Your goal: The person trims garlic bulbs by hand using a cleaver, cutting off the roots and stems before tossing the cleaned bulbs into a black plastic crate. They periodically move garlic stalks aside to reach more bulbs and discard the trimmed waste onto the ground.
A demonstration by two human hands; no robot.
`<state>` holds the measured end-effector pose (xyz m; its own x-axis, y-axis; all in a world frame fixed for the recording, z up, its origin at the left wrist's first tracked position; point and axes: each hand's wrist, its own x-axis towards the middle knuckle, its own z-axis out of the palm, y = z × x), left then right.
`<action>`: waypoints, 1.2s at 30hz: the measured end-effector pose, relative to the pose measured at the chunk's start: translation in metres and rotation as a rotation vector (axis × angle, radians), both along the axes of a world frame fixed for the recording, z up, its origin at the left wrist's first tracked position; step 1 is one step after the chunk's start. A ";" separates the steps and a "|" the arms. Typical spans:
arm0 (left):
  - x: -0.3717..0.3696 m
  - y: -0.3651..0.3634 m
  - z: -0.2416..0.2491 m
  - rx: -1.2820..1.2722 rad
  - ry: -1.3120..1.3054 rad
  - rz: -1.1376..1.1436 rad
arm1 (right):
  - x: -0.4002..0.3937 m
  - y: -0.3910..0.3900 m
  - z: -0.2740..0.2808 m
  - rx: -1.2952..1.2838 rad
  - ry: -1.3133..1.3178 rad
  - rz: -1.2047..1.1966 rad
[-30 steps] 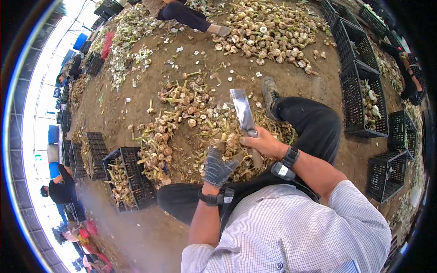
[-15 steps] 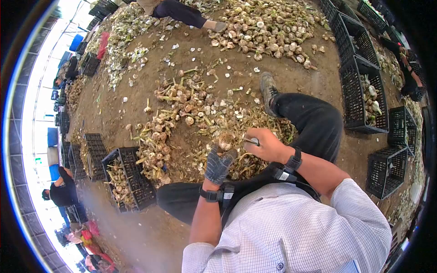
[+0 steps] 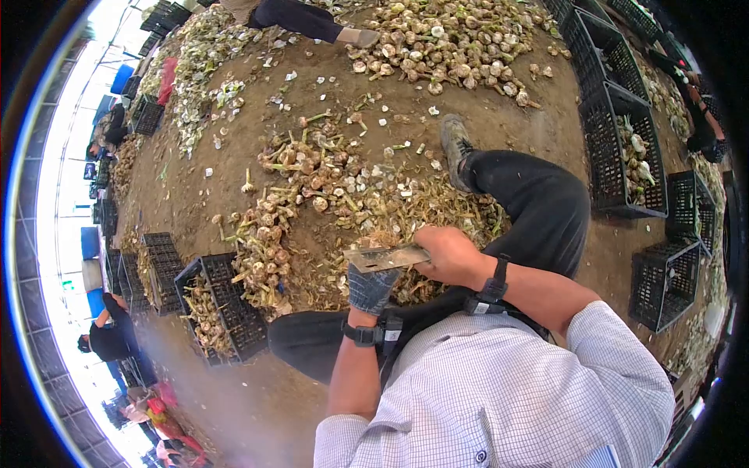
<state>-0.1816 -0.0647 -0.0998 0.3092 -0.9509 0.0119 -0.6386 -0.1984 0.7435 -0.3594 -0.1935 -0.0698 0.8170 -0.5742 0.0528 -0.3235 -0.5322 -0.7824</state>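
Observation:
My left hand, in a grey knit glove, grips a garlic bulb, whose tan roots show just past the blade. My right hand is bare and closed on a knife with a wide flat blade. The blade lies across the top of the left hand and hides its fingertips and most of the bulb. Beneath both hands are cut stalks and dry leaves. A heap of garlic with stalks lies beyond them to the left.
A black crate holding garlic stands left of my knee. More black crates line the right side. A big garlic pile lies ahead, beside another person's leg. Another person is at the far left.
The knife has turned from edge-on to flat and swung left over the gloved hand and bulb. The left hand stays nearly in place; the view has shifted slightly.

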 end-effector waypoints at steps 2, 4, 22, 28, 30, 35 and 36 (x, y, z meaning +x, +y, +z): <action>0.000 -0.001 0.002 -0.041 -0.030 0.001 | 0.001 0.000 -0.002 0.007 0.008 0.021; 0.001 -0.002 0.004 -0.077 -0.069 -0.020 | 0.002 -0.001 -0.003 0.009 -0.026 0.037; 0.017 0.006 0.030 -0.173 0.128 0.157 | 0.001 -0.020 -0.083 0.221 0.460 -0.044; 0.017 0.010 0.031 -0.040 0.304 0.092 | 0.001 -0.021 -0.054 0.135 0.206 -0.192; 0.018 0.012 0.031 0.005 0.318 0.055 | 0.000 -0.019 -0.034 0.143 0.106 -0.179; 0.013 0.016 0.024 0.053 0.394 0.070 | 0.008 -0.005 0.001 0.194 0.062 -0.049; 0.012 0.019 0.019 0.042 0.460 0.085 | 0.009 -0.002 0.003 0.260 0.030 -0.073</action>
<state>-0.1696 -0.0462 -0.0812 0.3502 -0.9188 -0.1822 -0.2249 -0.2713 0.9359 -0.3502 -0.1956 -0.0667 0.7721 -0.6226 -0.1278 -0.3786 -0.2890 -0.8793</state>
